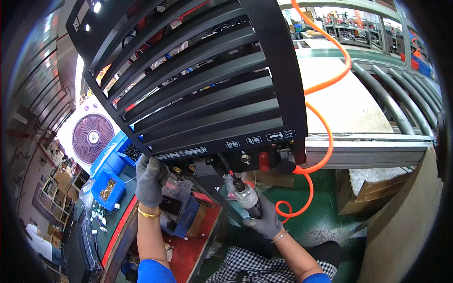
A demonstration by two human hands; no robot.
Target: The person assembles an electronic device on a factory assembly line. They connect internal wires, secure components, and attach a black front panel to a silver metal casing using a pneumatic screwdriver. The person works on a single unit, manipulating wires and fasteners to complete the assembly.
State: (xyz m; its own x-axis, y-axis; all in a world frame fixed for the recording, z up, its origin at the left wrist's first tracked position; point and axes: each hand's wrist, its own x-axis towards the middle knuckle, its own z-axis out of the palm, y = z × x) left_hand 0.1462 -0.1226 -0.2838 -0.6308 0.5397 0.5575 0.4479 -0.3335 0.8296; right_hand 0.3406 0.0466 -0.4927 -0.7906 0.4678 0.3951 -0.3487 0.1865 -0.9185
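Observation:
A large black slatted metal housing point(203, 89) stands tilted in front of me, with a row of fittings along its lower edge. My left hand point(150, 181), in a grey glove, is closed on the housing's lower left corner. In my right hand point(268, 219), also gloved in grey, is a power screwdriver point(246, 195) with a clear body and dark ends. Its long bit points up and left to the housing's lower edge, near a black bracket point(204, 168). Whether the tip touches a screw I cannot make out. A red knob point(264, 161) and a metal connector point(245, 158) sit right of the bit.
An orange air hose point(325, 129) loops down the right side and coils near my right hand. Blue bins point(108, 188) of small parts and a white fan point(93, 137) stand left. A roller conveyor point(387, 94) lies right, above an open carton point(373, 191).

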